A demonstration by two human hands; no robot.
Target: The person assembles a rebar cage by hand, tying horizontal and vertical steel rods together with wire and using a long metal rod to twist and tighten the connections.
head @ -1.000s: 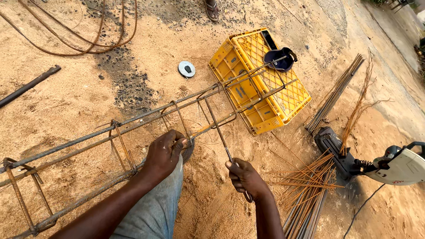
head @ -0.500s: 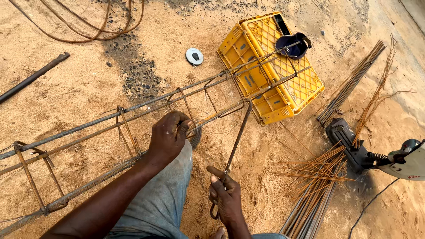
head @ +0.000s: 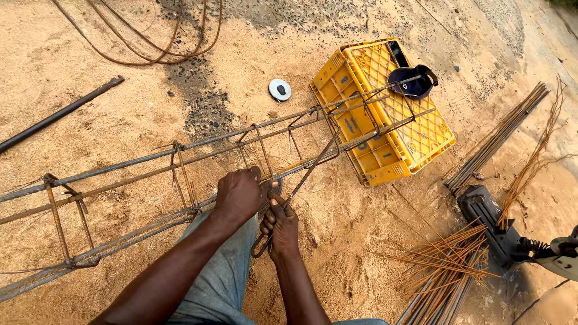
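Since 0.5 s ago the right hand point(head: 280, 227) has come up beside the left hand point(head: 239, 194); both now sit close together at the near bar of the rebar cage point(head: 180, 159). Right fingers are clamped on a bent steel stirrup point(head: 301, 174) that runs up & right into the cage; left fingers are curled over the near bar, gripping it. Cage lies lengthwise on sandy ground point(head: 337, 241), its far end resting on an overturned yellow crate point(head: 385, 126) w/ a dark cap point(head: 412, 81) on top. Outdoors, no walls in view. Loose rusty rods point(head: 445, 265) lie at right, nr a cutting machine point(head: 500, 229). Small white round tape point(head: 279, 89) sits on the sand beyond the cage; coiled wire point(head: 150, 36) lies top left.
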